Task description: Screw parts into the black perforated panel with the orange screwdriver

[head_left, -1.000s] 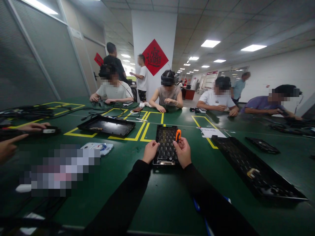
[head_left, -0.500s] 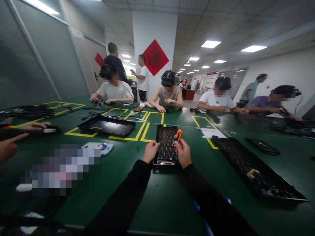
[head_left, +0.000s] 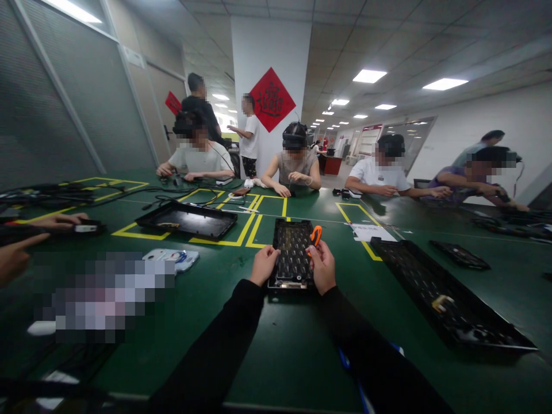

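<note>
In front of me a black rectangular case (head_left: 292, 253) with rows of small light marks inside lies on the green table. A pale metallic strip (head_left: 294, 285) runs along its near end. My left hand (head_left: 264, 266) is closed on the case's left edge, thumb and fingertips pinched there. At the right edge my right hand (head_left: 322, 268) is closed around a small tool with an orange and black handle (head_left: 316, 236). The handle sticks up above the fingers; the tool's working end is hidden.
A long black tray-like shell (head_left: 448, 299) and a flat black panel (head_left: 460, 255) lie to the right. Another black shell (head_left: 187, 220) sits at the left. Blue-handled tools (head_left: 345, 359) are partly under my right sleeve. A co-worker's hand (head_left: 19, 253) reaches in from the left; several people sit opposite.
My right hand and the orange-handled tool have tilted and shifted very slightly right. The left hand and case stay in place. At the far right, a seated person has leaned left.
</note>
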Available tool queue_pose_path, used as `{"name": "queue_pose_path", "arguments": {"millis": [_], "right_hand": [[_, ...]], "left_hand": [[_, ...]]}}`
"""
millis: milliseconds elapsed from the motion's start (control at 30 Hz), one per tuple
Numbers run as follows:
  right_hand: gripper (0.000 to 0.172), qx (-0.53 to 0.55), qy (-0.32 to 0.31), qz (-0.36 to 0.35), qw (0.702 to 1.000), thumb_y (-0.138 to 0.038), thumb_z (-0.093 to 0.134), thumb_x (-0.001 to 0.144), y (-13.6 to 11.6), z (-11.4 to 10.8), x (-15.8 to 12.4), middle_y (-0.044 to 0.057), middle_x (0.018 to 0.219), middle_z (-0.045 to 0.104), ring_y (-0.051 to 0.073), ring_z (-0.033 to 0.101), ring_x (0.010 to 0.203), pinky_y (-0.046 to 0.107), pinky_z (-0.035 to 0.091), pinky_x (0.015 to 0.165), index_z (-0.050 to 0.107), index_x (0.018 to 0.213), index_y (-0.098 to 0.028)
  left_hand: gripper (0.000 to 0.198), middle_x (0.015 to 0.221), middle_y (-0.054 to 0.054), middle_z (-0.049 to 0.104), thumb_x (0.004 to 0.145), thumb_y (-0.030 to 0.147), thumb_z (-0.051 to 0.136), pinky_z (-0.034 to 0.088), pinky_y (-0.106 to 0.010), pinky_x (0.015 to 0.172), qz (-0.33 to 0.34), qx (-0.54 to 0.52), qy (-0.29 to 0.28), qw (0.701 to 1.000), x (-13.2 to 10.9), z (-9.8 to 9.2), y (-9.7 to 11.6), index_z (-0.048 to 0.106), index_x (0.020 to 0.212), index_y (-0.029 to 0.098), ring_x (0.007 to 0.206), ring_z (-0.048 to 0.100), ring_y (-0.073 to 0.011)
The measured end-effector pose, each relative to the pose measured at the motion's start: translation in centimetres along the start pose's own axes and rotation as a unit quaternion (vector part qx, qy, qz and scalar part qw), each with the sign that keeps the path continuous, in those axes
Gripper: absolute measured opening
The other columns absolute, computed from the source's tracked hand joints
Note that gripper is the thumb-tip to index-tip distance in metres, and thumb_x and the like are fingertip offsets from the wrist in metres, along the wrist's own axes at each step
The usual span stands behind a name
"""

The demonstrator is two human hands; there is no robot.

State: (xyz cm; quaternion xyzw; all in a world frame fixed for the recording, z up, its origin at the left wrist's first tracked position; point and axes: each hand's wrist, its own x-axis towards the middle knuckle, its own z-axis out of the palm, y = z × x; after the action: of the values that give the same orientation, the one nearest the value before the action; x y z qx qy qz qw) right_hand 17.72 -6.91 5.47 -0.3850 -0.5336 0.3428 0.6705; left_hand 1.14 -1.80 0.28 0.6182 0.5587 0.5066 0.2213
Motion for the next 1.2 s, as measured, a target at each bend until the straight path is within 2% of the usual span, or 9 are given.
{"name": "queue_pose_path", "arguments": {"millis": [200,400,600,900,1067,1200], "right_hand": [[0.032,-0.010,-0.020,-0.019,1.000,-0.030,0.052,0.076,0.41,0.09,-0.01,0.004,0.081,0.062,0.015,0.057,0.068,0.026,0.047,0.057,0.053,0.105,-0.017],[0.034,-0.009,-0.036,-0.016,0.999,-0.031,0.052,0.077,0.70,0.17,-0.09,0.006,0.090,0.063,0.016,0.059,0.074,0.026,0.047,0.059,0.051,0.108,-0.017],[0.033,0.003,-0.044,-0.023,0.999,-0.030,0.055,0.076,0.38,0.38,-0.22,0.006,0.097,0.062,0.016,0.060,0.081,0.029,0.048,0.070,0.049,0.107,-0.017],[0.039,-0.008,-0.022,-0.028,0.999,-0.029,0.070,0.061,0.24,0.44,-0.07,0.001,0.079,0.058,0.012,0.056,0.064,0.025,0.048,0.060,0.049,0.092,-0.018],[0.031,0.000,-0.034,-0.009,0.999,-0.029,0.063,0.069,0.17,0.36,-0.01,0.004,0.082,0.061,0.014,0.058,0.070,0.027,0.048,0.065,0.050,0.094,-0.017],[0.026,0.003,-0.050,0.001,0.999,-0.030,0.057,0.074,-0.14,0.29,-0.18,0.004,0.082,0.062,0.014,0.058,0.068,0.027,0.047,0.062,0.051,0.096,-0.017]], "left_hand": [[0.028,0.053,0.005,0.040,0.074,0.037,0.047,0.026,-0.022,0.053,-0.002,-0.004,-0.002,1.000,0.06,0.05,-0.04,0.040,0.055,0.017,0.054,0.038,-0.0092],[0.026,0.054,0.004,0.043,0.074,0.037,0.047,0.027,-0.022,0.053,-0.001,-0.009,0.000,1.000,0.00,0.04,-0.08,0.042,0.056,0.017,0.054,0.038,-0.0093],[0.027,0.055,0.004,0.043,0.074,0.037,0.047,0.028,-0.022,0.054,-0.009,-0.011,0.001,1.000,-0.07,-0.01,0.05,0.043,0.056,0.017,0.055,0.039,-0.0095],[0.026,0.054,0.004,0.043,0.074,0.035,0.047,0.028,-0.022,0.054,-0.006,-0.006,0.004,1.000,-0.09,-0.13,0.31,0.043,0.056,0.017,0.055,0.040,-0.0095],[0.026,0.055,0.004,0.044,0.074,0.035,0.046,0.027,-0.022,0.054,-0.007,0.007,-0.003,1.000,-0.05,-0.15,0.36,0.044,0.057,0.017,0.056,0.040,-0.0097],[0.026,0.055,0.004,0.044,0.075,0.036,0.046,0.027,-0.022,0.055,-0.008,0.011,-0.004,1.000,-0.04,-0.15,0.36,0.044,0.057,0.017,0.056,0.040,-0.0097]]}}
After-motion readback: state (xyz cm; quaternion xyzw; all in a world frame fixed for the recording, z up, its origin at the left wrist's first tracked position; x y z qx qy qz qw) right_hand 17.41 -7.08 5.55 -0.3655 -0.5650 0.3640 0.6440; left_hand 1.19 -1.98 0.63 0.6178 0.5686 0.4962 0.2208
